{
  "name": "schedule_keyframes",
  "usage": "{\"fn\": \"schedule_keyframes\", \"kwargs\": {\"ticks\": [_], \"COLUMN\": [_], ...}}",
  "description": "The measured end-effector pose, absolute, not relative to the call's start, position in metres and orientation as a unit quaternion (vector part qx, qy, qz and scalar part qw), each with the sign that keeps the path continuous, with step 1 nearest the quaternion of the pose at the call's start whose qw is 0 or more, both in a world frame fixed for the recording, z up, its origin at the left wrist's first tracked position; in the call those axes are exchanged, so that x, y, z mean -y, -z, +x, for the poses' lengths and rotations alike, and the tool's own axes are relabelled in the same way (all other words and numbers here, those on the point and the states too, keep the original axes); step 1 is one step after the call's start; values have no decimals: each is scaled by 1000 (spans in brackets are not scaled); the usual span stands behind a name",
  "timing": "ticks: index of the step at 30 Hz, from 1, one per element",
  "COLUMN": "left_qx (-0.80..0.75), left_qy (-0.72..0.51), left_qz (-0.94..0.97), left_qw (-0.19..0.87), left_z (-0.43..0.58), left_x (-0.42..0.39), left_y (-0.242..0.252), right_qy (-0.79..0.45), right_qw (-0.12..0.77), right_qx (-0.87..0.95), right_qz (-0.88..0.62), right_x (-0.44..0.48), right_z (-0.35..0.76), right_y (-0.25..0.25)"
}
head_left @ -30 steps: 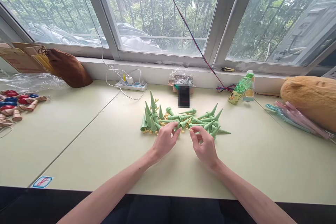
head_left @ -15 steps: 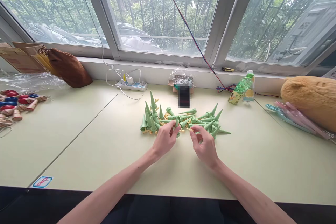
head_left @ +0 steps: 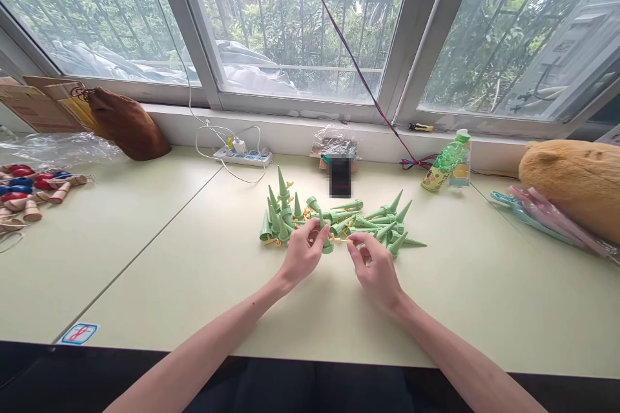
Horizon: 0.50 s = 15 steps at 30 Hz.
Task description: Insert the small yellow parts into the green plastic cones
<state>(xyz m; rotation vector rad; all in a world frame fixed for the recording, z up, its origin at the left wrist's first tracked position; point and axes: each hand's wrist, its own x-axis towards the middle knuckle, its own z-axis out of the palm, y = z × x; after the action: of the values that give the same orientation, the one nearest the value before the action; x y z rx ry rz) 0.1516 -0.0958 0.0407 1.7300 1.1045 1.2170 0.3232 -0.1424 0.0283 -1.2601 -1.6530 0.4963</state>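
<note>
My left hand is closed around a green plastic watering spike, its pointed end up and its wider cap end low near the table. From the side of the spike that faces my other hand, a small yellow valve sticks out. My right hand pinches a thin pale-yellow stick between thumb and fingertips. The stick points left at the valve; whether the two touch is too small to tell. Just behind both hands lies a loose heap of similar green spikes, several with yellow valves.
A power strip with white cables stands by the window. Behind the heap are a pixelated dark object and a small box. Bottles and a plush item are on the right; wooden toys and a brown bag on the left.
My left hand has tilted the spike and turned its cap end downward into view. My right hand has moved slightly left, bringing the stick closer to the valve.
</note>
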Motion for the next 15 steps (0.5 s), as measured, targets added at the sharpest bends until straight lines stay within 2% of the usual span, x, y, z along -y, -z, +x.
{"fn": "schedule_keyframes", "kwargs": {"ticks": [15], "left_qx": [-408], "left_qy": [-456], "left_qz": [716], "left_qw": [336], "left_z": [153], "left_x": [99], "left_y": [-39], "right_qy": [-248], "right_qw": [457], "right_qx": [700], "right_qz": [-489], "right_x": [141], "right_z": [325], "right_y": [-26]}}
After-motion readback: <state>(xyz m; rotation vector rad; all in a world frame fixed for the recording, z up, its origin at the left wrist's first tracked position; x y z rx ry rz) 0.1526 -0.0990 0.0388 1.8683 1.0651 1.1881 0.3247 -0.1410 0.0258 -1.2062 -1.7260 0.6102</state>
